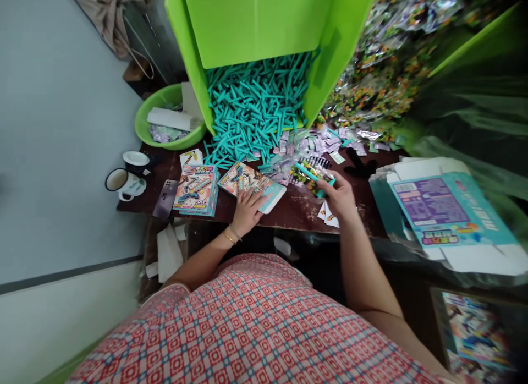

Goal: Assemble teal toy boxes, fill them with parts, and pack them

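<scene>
Left hand [246, 209] rests palm down on a printed box [252, 179], its fingers loosely spread over the cover rather than closed around it; the box lies aslant near the front edge of the dark red table [301, 212]. Right hand [341, 196] pinches the near end of a clear packet [308, 177] of small multicoloured pieces between thumb and fingers, to the right of the box. A turquoise stick runs along the packet; whether it lies inside or on top cannot be told. White cards [328, 214] lie partly beneath the right hand. Immediately left of the box stands a stack of similar boxes [196, 188], with a phone [165, 198] beside it and an enamel mug [126, 184] farther left. Behind, turquoise sticks [256, 100] spill from a bright green bin [256, 26] onto the table, next to scattered small sachets [307, 142]. Unfolded cartons [454, 208] lie piled at the right.
</scene>
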{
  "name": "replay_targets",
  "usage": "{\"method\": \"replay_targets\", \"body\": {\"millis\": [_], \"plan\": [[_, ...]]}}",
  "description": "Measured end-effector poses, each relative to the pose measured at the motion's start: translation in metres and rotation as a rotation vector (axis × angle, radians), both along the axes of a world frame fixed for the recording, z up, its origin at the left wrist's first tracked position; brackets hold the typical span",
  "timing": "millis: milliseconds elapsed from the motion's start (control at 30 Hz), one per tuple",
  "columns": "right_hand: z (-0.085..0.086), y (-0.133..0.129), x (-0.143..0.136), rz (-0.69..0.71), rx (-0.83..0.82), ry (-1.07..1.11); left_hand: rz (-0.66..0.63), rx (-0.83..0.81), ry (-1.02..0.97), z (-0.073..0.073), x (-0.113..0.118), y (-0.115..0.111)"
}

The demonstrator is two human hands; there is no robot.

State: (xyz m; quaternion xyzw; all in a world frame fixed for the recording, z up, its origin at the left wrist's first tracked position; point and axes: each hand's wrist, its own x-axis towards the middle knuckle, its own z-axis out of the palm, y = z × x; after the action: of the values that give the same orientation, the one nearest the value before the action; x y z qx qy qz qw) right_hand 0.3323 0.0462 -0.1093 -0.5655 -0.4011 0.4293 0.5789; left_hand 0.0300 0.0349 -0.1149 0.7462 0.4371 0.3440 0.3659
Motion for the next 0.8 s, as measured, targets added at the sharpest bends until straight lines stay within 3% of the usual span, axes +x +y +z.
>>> {"method": "replay_targets", "body": {"millis": [67, 133, 233, 300, 367, 500, 567, 700, 800], "plan": [[0.029, -0.009, 0.016, 0.135, 0.069, -0.091, 0.101, 0.135, -0.041, 0.024, -0.020, 0.011], [0.069, -0.015, 0.015, 0.251, 0.179, -0.219, 0.257, 0.152, -0.121, 0.053, -0.039, 0.026], [0.129, -0.019, -0.014, 0.403, 0.405, -0.485, 0.347, -0.113, -0.171, 0.086, -0.057, 0.043], [0.151, -0.019, -0.043, 0.575, 0.521, -0.692, 0.355, -0.269, -0.214, 0.092, -0.058, 0.046], [0.153, -0.017, -0.070, 0.773, 0.559, -0.879, 0.415, -0.346, -0.296, 0.087, -0.053, 0.042], [0.132, -0.008, -0.100, 1.026, 0.506, -1.074, 0.498, -0.342, -0.380, 0.070, -0.040, 0.026], [0.124, -0.001, -0.105, 1.017, 0.505, -1.077, 0.507, -0.295, -0.397, 0.066, -0.036, 0.022], [0.114, 0.013, -0.122, 0.828, 0.612, -1.011, 0.484, -0.244, -0.456, 0.063, -0.026, 0.028], [0.102, 0.015, -0.134, 0.918, 0.707, -0.979, 0.542, -0.251, -0.475, 0.058, -0.017, 0.040]]}}
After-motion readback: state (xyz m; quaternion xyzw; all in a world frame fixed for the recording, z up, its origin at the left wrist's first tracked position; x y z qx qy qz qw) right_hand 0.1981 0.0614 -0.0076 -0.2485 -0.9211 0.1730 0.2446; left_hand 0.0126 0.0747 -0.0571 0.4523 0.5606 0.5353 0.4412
